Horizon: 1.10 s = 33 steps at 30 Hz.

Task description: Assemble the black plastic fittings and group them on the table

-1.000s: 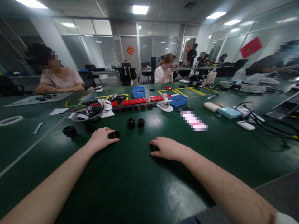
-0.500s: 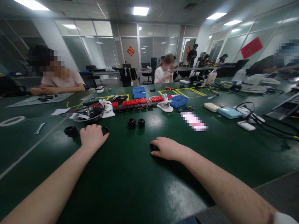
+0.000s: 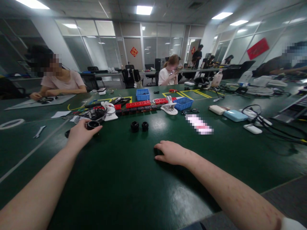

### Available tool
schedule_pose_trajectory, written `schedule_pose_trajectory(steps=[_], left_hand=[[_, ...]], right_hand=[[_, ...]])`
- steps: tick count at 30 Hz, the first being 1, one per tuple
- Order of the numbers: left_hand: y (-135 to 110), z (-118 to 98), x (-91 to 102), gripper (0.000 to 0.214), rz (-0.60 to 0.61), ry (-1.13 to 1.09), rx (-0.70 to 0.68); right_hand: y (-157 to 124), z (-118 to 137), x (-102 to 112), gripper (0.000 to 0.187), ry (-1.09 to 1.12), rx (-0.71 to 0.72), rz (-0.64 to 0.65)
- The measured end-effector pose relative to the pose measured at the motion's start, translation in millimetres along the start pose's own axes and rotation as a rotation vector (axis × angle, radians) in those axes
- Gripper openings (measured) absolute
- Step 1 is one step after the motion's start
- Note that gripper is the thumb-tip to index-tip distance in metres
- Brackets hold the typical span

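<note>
At left-centre, the left hand (image 3: 80, 134) grasps a black ring (image 3: 93, 125); the right hand (image 3: 171, 152) lies palm-down mid-frame, well apart, grip unclear.

Open-plan office workshop: glass partitions (image 3: 153, 41), long green worktable (image 3: 134, 179), seated co-workers (image 3: 59, 81).

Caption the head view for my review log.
Left hand holds a black ring; right hand rests on the green table.

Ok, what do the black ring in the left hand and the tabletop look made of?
The black ring looks like moulded plastic or rubber: matte black, slight sheen on its rim; too small to say which. The tabletop looks like a green rubber or vinyl mat, smooth and semi-gloss: it mirrors the ceiling lights.
</note>
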<state>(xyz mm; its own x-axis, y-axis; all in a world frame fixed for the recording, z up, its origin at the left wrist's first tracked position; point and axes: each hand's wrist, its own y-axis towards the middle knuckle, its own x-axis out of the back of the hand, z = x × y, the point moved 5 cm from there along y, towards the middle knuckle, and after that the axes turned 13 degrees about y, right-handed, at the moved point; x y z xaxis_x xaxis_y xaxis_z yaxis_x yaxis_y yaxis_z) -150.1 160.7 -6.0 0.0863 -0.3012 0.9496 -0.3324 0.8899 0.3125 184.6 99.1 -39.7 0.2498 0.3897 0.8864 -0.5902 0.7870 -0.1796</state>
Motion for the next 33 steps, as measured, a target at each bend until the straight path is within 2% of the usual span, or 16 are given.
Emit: schedule_pose_trajectory(steps=[4, 11, 18, 23, 28, 33], left_hand=[[0.7, 5.2, 2.5, 0.046, -0.036, -0.022, -0.014], [0.7, 18.4, 0.6, 0.062, -0.154, -0.049, 0.128], [6.3, 17.4, 8.2, 0.050, -0.088, -0.044, -0.004], [9.5, 23.8, 13.6, 0.048, -0.090, 0.022, -0.014], [11.2, 28.4, 2.2, 0.058, -0.079, 0.132, 0.003], [11.0, 24.5, -9.4, 0.054, -0.056, 0.234, -0.017]], right_hand=[[0.9, -0.9, 0.0, 0.043, 0.007, 0.000, 0.001], [5.8, -4.2, -1.1, 0.045, 0.020, 0.008, 0.004], [6.4, -4.4, -2.9, 0.044, 0.028, 0.008, 0.004], [7.6, -4.1, -4.2, 0.046, 0.023, -0.003, 0.008], [9.0, -4.9, -5.5, 0.046, 0.017, -0.006, 0.012], [9.4, -5.5, -6.0, 0.047, 0.015, -0.007, 0.011]])
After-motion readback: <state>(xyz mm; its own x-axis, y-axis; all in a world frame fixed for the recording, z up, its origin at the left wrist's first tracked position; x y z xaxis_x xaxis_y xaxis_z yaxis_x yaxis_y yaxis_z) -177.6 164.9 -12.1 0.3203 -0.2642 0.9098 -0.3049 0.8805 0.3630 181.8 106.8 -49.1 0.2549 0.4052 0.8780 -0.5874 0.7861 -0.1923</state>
